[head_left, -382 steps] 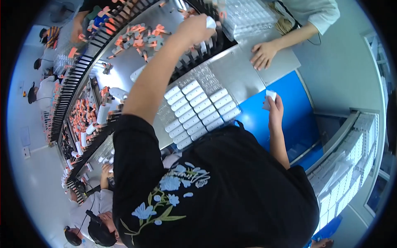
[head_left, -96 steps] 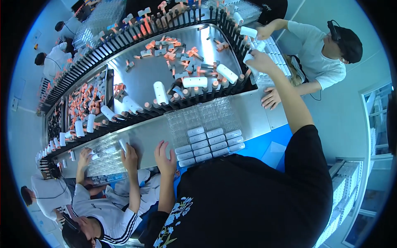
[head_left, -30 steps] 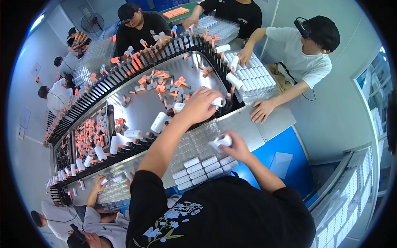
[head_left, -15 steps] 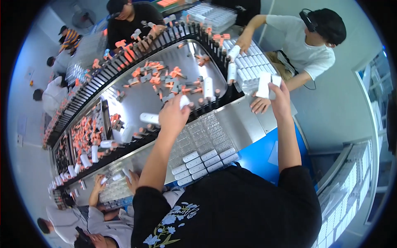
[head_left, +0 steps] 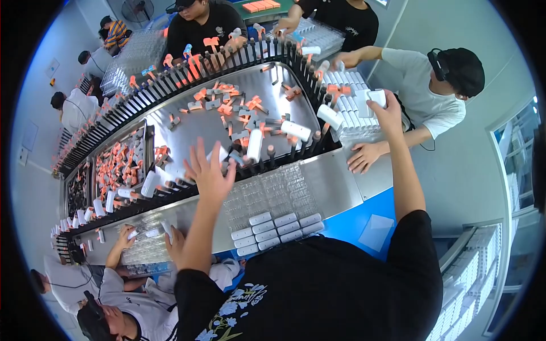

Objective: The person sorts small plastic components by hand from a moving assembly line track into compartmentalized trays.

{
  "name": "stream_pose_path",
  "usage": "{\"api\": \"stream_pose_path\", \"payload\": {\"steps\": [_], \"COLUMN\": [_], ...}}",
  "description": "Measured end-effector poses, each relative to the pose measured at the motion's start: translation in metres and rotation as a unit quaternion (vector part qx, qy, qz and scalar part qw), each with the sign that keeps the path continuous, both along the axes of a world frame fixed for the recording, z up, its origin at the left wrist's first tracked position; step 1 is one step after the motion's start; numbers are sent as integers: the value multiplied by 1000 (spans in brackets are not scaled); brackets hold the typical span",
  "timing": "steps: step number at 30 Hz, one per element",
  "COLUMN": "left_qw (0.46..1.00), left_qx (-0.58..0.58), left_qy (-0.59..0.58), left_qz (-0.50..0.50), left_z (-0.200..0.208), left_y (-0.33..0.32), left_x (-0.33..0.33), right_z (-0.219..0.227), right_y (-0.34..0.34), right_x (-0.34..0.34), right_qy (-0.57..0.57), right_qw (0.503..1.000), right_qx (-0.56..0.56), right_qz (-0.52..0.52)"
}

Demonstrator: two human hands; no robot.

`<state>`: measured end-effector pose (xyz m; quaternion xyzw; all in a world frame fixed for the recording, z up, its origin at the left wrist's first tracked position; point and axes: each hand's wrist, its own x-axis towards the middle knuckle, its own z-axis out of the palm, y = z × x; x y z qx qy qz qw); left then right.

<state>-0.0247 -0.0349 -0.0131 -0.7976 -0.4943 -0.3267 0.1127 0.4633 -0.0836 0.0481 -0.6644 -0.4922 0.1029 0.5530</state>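
Note:
My left hand [head_left: 211, 173] is spread open over the near row of posts, its fingers apart and empty. Partly behind it shows a white rounded casing [head_left: 220, 152]; another white casing [head_left: 255, 145] stands just right of it on the row. My right hand [head_left: 389, 113] is raised at the right, thumb and fingers closed on white plastic casings [head_left: 375, 98]; how many is hard to tell against the white pieces behind. Below my hands lies a clear plastic tray [head_left: 267, 190], with several white casings [head_left: 264, 227] set in rows at its near end.
A curved line of black posts [head_left: 196, 68] surrounds a metal basin [head_left: 187, 128] strewn with orange and grey clamps [head_left: 224, 102]. At right, a co-worker [head_left: 432, 85] reaches over stacked white pieces [head_left: 348, 108]. Another co-worker's hands [head_left: 122, 236] work at a tray lower left.
My left hand has let go of a white casing, opened and moved left and down. My right hand still holds white casings. The casings on the posts have shifted along, and the view has tilted.

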Motion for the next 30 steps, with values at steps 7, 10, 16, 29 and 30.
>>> {"api": "stream_pose_path", "payload": {"steps": [7, 10, 16, 29, 30], "left_qw": [966, 956, 946, 748, 794], "left_qx": [-112, -171, -211, -335, -277], "left_qy": [-191, -200, -202, -485, -465], "left_qz": [-132, -127, -144, -304, -276], "left_z": [-47, -79, -79, -37, -26], "left_y": [-86, -102, -104, -25, -26], "left_x": [30, 18, 7, 123, 125], "right_z": [-57, -58, -39, -25, -27], "right_y": [30, 41, 37, 31, 36], "right_x": [-34, -63, -90, -213, -208], "right_qy": [206, 187, 161, -182, -231], "right_qw": [969, 970, 982, 975, 962], "right_qx": [-14, 18, -37, -122, -143], "right_qz": [-137, -152, -89, -15, -7]}}
